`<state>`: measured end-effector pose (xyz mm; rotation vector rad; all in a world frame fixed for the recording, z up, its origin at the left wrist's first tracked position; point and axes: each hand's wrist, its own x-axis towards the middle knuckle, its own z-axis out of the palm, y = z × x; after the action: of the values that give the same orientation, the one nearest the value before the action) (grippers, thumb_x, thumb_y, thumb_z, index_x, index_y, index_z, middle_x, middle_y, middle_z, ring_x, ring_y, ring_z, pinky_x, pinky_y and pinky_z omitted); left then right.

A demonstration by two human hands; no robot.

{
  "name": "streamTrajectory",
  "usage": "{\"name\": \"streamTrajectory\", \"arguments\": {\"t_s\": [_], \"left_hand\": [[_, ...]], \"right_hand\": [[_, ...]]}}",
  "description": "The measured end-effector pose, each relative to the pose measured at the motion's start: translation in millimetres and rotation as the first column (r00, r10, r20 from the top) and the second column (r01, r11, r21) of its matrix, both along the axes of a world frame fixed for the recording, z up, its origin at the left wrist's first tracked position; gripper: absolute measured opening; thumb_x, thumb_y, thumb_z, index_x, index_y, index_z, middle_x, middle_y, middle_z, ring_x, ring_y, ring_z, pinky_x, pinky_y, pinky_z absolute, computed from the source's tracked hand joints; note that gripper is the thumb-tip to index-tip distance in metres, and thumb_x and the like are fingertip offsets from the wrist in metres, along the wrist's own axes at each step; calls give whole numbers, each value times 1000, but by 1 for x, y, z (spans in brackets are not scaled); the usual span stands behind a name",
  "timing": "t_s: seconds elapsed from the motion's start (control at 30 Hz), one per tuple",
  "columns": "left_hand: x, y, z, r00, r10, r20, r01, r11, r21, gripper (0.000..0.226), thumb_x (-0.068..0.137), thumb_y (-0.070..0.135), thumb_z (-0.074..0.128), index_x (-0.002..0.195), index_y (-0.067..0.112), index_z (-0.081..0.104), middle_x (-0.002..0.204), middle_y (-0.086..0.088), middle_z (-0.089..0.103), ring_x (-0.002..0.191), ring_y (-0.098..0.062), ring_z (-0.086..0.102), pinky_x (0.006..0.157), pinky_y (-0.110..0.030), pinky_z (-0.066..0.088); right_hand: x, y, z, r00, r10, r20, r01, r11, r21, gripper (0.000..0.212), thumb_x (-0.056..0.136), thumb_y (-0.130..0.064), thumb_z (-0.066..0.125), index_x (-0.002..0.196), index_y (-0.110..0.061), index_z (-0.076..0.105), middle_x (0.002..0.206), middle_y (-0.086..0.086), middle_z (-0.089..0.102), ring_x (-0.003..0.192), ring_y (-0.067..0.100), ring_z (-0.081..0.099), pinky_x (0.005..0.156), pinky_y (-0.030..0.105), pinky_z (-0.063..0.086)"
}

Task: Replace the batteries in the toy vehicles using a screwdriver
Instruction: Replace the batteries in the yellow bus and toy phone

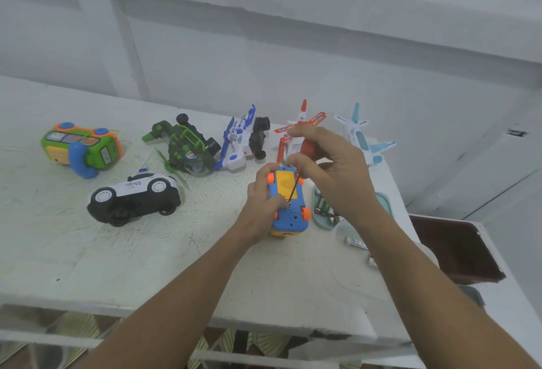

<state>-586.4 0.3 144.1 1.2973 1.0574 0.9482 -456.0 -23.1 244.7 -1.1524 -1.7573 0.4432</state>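
A blue toy car (pixel 289 210) with orange wheels lies upside down on the white table (pixel 146 251), its yellow battery cover facing up. My left hand (pixel 262 204) grips the car's left side. My right hand (pixel 328 169) holds a screwdriver (pixel 294 189) by its orange handle. The thin dark shaft slants down to the car's underside near the yellow cover's lower edge. Several batteries (pixel 324 207) lie in a pale green tray (pixel 318 216) just right of the car, partly hidden by my right wrist.
Other toys lie on the table: a green toy phone car (pixel 80 147), a police car (pixel 135 197) on its side, a dark green vehicle (pixel 190 145), a blue-white vehicle (pixel 243 139), a red-white plane (pixel 296 133), a light blue plane (pixel 360 136). Loose batteries (pixel 356 244) lie near my right forearm. A dark brown bin (pixel 454 251) stands at the right.
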Motion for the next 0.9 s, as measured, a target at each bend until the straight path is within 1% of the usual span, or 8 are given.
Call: {"name": "streamTrajectory", "arguments": {"t_s": [0.17,0.27,0.33,0.4,0.53,0.6,0.7,0.9], "left_hand": [[2,3,-2,999,10,47,-6,997,-83,61,56,29,57,102,69,46,125,-12,44,112,-37,56,78,-59,58],[2,5,-2,999,13,42,-9,995,-96,62,61,22,54,100,69,45,125,-9,42,111,-35,58,78,-55,60],[2,5,-1,999,13,45,-8,994,-107,62,60,22,53,101,68,45,127,-10,42,110,-35,59,75,-55,60],[2,5,-1,999,5,53,1,994,-113,61,60,21,53,99,68,47,126,-10,42,105,-34,61,70,-57,60],[4,5,-2,999,16,40,-13,996,-83,61,62,20,53,96,70,46,125,-10,43,108,-34,60,73,-56,60],[3,5,-2,1000,16,26,-14,998,-68,60,62,21,53,94,71,45,124,-11,44,110,-34,59,75,-51,61],[3,6,-1,999,7,40,-3,995,-95,58,62,21,52,95,69,46,122,-11,44,106,-35,60,72,-55,61],[4,8,-4,1000,18,24,-16,998,-64,59,62,22,54,95,71,45,124,-10,45,113,-34,56,82,-58,58]], "right_hand": [[-3,0,-1,999,-22,-25,22,1000,14,41,85,-6,68,117,-31,60,86,-26,59,77,10,62,72,19,52],[0,2,-1,997,-49,-65,46,998,-37,36,85,-8,68,114,-30,63,82,-13,61,74,18,65,75,33,57],[1,4,-2,996,-66,-65,62,997,-54,31,86,-15,67,113,-30,64,83,-16,60,78,19,65,75,42,58],[0,6,-2,994,-82,-69,79,996,-50,26,85,-20,68,109,-29,65,85,-18,58,82,17,63,72,45,58],[1,10,1,993,-92,-68,90,995,-41,20,81,-30,72,100,-26,66,84,-6,59,82,24,63,70,47,56],[2,12,1,994,-97,-58,95,995,-42,19,82,-28,71,100,-24,67,81,-8,61,80,28,64,70,47,56],[6,12,4,993,-92,-73,89,995,-53,21,83,-24,70,103,-25,69,80,-7,65,77,28,67,72,47,57],[11,10,10,996,6,-88,-19,987,-157,37,91,-5,61,120,-27,64,94,1,67,71,18,69,79,39,58]]}}
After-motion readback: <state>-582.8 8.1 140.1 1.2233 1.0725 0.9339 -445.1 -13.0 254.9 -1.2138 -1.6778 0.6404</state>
